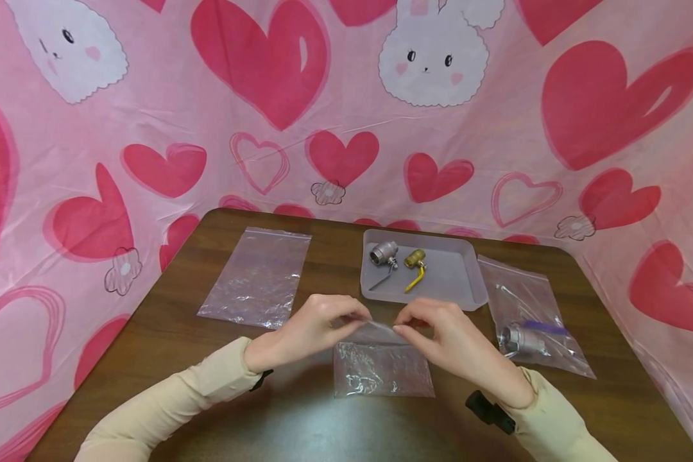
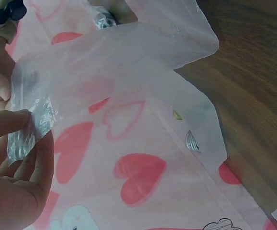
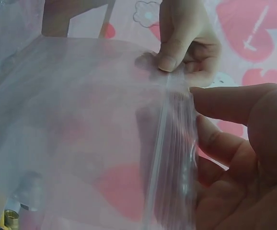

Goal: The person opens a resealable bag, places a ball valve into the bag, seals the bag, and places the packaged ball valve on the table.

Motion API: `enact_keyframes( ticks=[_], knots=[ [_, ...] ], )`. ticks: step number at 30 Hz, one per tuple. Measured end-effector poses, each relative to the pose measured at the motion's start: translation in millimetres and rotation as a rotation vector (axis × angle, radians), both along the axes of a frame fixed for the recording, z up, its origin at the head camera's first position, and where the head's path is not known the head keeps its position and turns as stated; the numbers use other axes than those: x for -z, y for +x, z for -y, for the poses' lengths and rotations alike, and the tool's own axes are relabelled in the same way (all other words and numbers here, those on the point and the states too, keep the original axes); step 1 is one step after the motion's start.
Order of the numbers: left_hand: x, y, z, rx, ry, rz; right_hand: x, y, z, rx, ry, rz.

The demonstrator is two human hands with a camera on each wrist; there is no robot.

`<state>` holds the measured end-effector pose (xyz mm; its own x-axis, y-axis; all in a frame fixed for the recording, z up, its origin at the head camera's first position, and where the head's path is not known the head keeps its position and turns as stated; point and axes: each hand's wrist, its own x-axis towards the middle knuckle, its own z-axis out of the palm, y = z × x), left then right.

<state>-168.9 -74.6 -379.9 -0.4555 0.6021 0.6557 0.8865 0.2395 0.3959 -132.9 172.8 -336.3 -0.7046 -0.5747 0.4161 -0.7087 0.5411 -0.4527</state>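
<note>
My left hand and right hand pinch the upper edge of a clear zip bag between thumbs and fingertips. Its lower part hangs or lies over the front middle of the table; nothing shows inside it. In the right wrist view, the zip strip runs along the edge beside my fingers. The left wrist view shows my left fingers around a crumpled stretch of the film. Beyond the hands stands a translucent tray with a silver ball valve and a brass ball valve with yellow handle.
On the left of the brown table lies another flat zip bag. At the right, beside the tray, a zip bag with a purple strip contains a silver valve. A pink heart-patterned cloth hangs around the table.
</note>
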Motion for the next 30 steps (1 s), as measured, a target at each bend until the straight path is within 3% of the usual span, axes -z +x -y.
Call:
enact_keyframes(
  ticks=[7,12,19,24,30],
  knots=[
    [-1.2,2.5,-0.4,0.002,-0.002,0.003,-4.3,4.8,3,0.004,0.104,-0.017],
    [-0.6,2.5,0.2,-0.005,-0.006,0.004,-7.4,12.8,4,0.053,0.207,-0.057],
    [0.2,0.0,0.1,0.053,-0.038,-0.028,-7.3,12.9,6,0.117,0.215,-0.074],
    [-1.7,-1.5,-2.0,0.077,-0.085,-0.120,-2.0,6.9,5,0.118,0.173,-0.088],
    [-6.4,-0.9,-4.5,0.027,-0.173,-0.350,3.4,1.7,6,0.080,0.113,-0.060]
  ],
)
